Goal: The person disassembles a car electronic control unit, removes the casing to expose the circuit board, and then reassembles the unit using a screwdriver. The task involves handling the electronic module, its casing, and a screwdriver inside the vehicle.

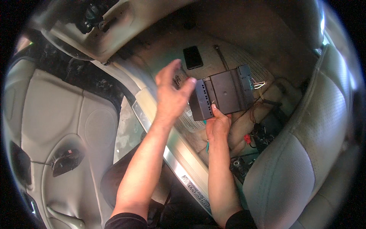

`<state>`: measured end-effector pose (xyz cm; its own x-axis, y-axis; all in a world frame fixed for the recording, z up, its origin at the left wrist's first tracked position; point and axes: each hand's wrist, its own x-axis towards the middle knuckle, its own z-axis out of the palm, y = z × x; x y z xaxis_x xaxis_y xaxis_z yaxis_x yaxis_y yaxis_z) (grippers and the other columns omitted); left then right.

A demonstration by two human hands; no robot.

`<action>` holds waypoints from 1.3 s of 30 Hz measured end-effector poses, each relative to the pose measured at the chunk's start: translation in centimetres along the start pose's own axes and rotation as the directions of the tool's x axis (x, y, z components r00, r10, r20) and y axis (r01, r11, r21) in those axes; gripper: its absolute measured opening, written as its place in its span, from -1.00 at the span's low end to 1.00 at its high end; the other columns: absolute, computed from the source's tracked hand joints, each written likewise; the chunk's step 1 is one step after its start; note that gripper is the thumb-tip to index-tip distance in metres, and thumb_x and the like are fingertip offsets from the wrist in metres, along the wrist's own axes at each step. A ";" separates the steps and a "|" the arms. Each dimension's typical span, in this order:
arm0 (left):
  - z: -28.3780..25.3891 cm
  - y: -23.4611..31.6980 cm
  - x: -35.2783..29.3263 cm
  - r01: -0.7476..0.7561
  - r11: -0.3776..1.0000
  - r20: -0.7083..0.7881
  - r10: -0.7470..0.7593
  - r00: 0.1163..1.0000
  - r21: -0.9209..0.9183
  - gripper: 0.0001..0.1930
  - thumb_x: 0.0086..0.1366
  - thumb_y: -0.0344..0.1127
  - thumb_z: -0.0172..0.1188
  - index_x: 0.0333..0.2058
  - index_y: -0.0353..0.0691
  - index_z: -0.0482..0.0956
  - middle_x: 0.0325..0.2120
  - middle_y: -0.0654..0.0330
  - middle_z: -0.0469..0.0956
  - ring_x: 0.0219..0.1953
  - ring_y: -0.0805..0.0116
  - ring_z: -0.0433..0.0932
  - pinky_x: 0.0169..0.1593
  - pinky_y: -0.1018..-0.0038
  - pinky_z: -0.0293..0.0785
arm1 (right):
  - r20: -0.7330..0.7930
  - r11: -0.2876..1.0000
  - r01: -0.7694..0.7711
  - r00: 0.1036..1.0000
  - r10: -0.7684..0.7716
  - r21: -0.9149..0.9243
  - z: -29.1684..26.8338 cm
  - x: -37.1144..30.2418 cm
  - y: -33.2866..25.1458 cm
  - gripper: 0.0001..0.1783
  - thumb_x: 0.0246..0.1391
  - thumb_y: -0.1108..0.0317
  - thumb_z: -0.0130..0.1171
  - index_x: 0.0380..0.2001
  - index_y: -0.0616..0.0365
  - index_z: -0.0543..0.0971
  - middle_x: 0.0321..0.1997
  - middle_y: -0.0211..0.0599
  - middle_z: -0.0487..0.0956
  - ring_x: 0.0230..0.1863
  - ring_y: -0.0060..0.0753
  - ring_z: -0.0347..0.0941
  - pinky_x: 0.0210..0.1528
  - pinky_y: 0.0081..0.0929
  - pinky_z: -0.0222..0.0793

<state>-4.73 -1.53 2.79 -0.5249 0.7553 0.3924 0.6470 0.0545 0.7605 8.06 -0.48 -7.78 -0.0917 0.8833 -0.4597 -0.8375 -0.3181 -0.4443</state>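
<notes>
In my right hand [219, 124] is a dark, flat electronic module [227, 91], held from below with the thumb on its near face. A row of small holes runs down its left part. At its right end, thin wires [259, 84] come out of a connector. My left hand [171, 89] is raised just left of the module, thumb and fingers apart, with nothing seen in it. A few small dark pieces, perhaps screws [176, 80], show beside the left fingers; I cannot tell their kind.
A black phone [193, 57] and a long dark tool [220, 55] lie on the car's floor mat. At right stands a grey seat [293, 156], with a red connector [248, 139] and wiring beside it. The open door [68, 110] is at left, the metal sill [183, 171] below.
</notes>
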 end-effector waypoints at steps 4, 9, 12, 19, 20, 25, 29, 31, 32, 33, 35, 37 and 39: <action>-2.4 -2.0 0.1 0.233 0.972 -0.095 -0.233 0.968 -0.011 -0.43 0.14 -0.31 0.34 0.15 -0.21 0.43 0.04 -0.01 0.50 0.19 0.02 0.36 0.27 0.24 0.29 | -0.022 0.999 -0.021 1.000 0.021 -0.024 0.2 -0.2 -0.1 -0.35 0.07 0.74 0.11 0.24 0.09 0.33 0.18 -0.18 0.47 0.18 -0.19 0.43 0.27 -0.12 0.36; -2.7 -0.6 -3.5 -0.219 0.894 -0.020 0.246 0.969 0.391 -0.63 0.05 -0.37 0.37 -0.11 -0.21 0.60 -0.17 0.12 0.57 0.04 0.09 0.44 0.13 0.18 0.33 | -0.044 0.998 0.022 0.999 -0.024 -0.056 0.5 -0.6 -0.6 -0.38 0.07 0.73 0.13 0.21 0.12 0.35 0.16 -0.18 0.47 0.15 -0.19 0.44 0.24 -0.13 0.39; 0.1 2.2 -4.7 -0.418 0.812 0.235 0.349 0.907 0.407 -0.80 0.01 -0.35 0.33 -0.32 -0.16 0.65 -0.19 0.16 0.49 0.02 0.03 0.37 0.14 0.03 0.24 | -0.023 0.995 -0.001 1.000 -0.001 -0.097 0.4 -0.7 -0.6 -0.37 0.05 0.74 0.14 0.20 0.13 0.34 0.18 -0.17 0.45 0.12 -0.15 0.46 0.19 -0.12 0.42; 3.6 4.5 -2.2 -0.381 0.785 0.545 0.066 0.836 0.489 -0.79 0.09 -0.34 0.16 -0.37 -0.26 0.73 -0.12 0.00 0.53 0.17 0.02 0.28 0.26 -0.19 0.07 | 0.090 0.985 0.079 0.994 -0.066 -0.151 0.3 -0.7 -0.5 -0.39 0.06 0.72 0.07 0.23 0.24 0.35 0.25 -0.13 0.44 0.19 -0.19 0.45 0.20 -0.23 0.43; 4.1 4.6 -2.0 -0.391 0.774 0.569 0.049 0.821 0.498 -0.80 0.07 -0.35 0.19 -0.37 -0.26 0.73 -0.13 0.01 0.54 0.15 0.02 0.29 0.23 -0.19 0.10 | 0.092 0.989 0.074 0.994 -0.062 -0.130 -0.2 -0.4 -0.5 -0.37 0.06 0.73 0.06 0.24 0.23 0.33 0.26 -0.13 0.43 0.20 -0.18 0.44 0.21 -0.23 0.43; 5.3 4.7 -1.1 -0.372 0.763 0.645 -0.075 0.761 0.528 -0.80 0.05 -0.39 0.23 -0.33 -0.29 0.71 -0.18 -0.03 0.59 0.12 -0.01 0.32 0.16 -0.24 0.17 | 0.060 0.996 0.029 0.998 -0.024 -0.080 -0.8 -0.5 -1.0 -0.28 0.03 0.77 0.05 0.30 0.22 0.23 0.29 -0.11 0.39 0.23 -0.17 0.42 0.21 -0.23 0.43; 5.3 4.8 -0.9 -0.280 0.775 0.622 -0.179 0.763 0.567 -0.78 0.11 -0.39 0.17 -0.29 -0.32 0.70 -0.15 0.00 0.61 0.13 0.00 0.34 0.15 -0.27 0.20 | 0.026 0.987 0.019 1.000 -0.015 -0.162 -0.1 -1.4 -1.0 -0.41 0.04 0.72 0.07 0.18 0.29 0.26 0.24 -0.07 0.40 0.16 -0.18 0.47 0.16 -0.22 0.48; 4.6 5.4 -0.2 -0.256 0.797 0.665 -0.229 0.711 0.547 -0.77 0.15 -0.38 0.12 -0.30 -0.32 0.69 -0.15 -0.01 0.62 0.12 -0.01 0.35 0.15 -0.30 0.19 | 0.028 0.972 -0.019 0.999 0.026 -0.235 -2.6 -0.1 0.4 -0.55 0.15 0.54 0.08 0.10 0.35 0.28 0.18 -0.02 0.43 0.11 -0.15 0.48 0.12 -0.24 0.50; 4.8 4.9 -0.6 -0.224 0.800 0.638 -0.239 0.732 0.557 -0.78 0.16 -0.39 0.10 -0.30 -0.31 0.70 -0.16 -0.03 0.62 0.11 -0.02 0.36 0.15 -0.32 0.17 | -0.025 0.983 -0.152 0.988 0.151 -0.099 -4.5 1.3 1.2 -0.45 0.11 0.62 0.08 0.17 0.17 0.25 0.24 -0.07 0.40 0.18 -0.02 0.42 0.15 -0.08 0.44; 4.7 3.5 -1.2 -0.255 0.747 0.591 -0.220 0.776 0.613 -0.78 0.17 -0.38 0.09 -0.31 -0.29 0.70 -0.19 0.02 0.64 0.10 -0.03 0.37 0.14 -0.33 0.18 | 0.011 0.979 -0.143 0.989 0.146 -0.146 -4.0 0.4 1.7 -0.46 0.13 0.61 0.05 0.19 0.17 0.23 0.24 -0.06 0.40 0.18 -0.05 0.42 0.14 -0.09 0.45; 8.1 3.9 -1.0 -0.273 0.796 0.638 -0.176 0.749 0.540 -0.77 0.20 -0.36 0.07 -0.31 -0.27 0.70 -0.22 0.04 0.65 0.10 -0.03 0.37 0.11 -0.32 0.19 | 0.057 0.980 -0.002 0.998 0.014 -0.200 -3.3 0.8 -1.2 -0.46 0.17 0.59 -0.02 0.22 0.17 0.19 0.24 -0.04 0.41 0.16 -0.11 0.43 0.13 -0.12 0.46; 7.2 2.8 -1.8 -0.263 0.792 0.570 -0.128 0.812 0.551 -0.76 0.23 -0.33 0.05 -0.31 -0.25 0.69 -0.26 0.07 0.65 0.10 -0.01 0.38 0.09 -0.30 0.21 | -0.039 0.975 -0.096 0.995 0.090 -0.199 -0.5 -1.6 -1.9 -0.35 0.11 0.65 0.01 0.28 0.14 0.20 0.27 -0.09 0.39 0.17 -0.15 0.43 0.15 -0.16 0.43; 7.1 3.3 -1.8 -0.264 0.791 0.563 -0.121 0.817 0.552 -0.76 0.25 -0.31 0.05 -0.32 -0.24 0.69 -0.26 0.06 0.65 0.10 0.00 0.38 0.08 -0.28 0.22 | 0.052 0.983 -0.025 0.998 0.035 -0.184 -1.8 -0.6 -1.5 -0.28 0.06 0.63 0.09 0.30 0.12 0.16 0.27 -0.10 0.39 0.16 -0.14 0.43 0.12 -0.17 0.43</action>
<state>2.30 1.89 0.96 -0.1957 0.9787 -0.0627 0.9555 0.2047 0.2124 10.32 -1.16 -8.21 -0.1494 0.8884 -0.4341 -0.7218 -0.3981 -0.5661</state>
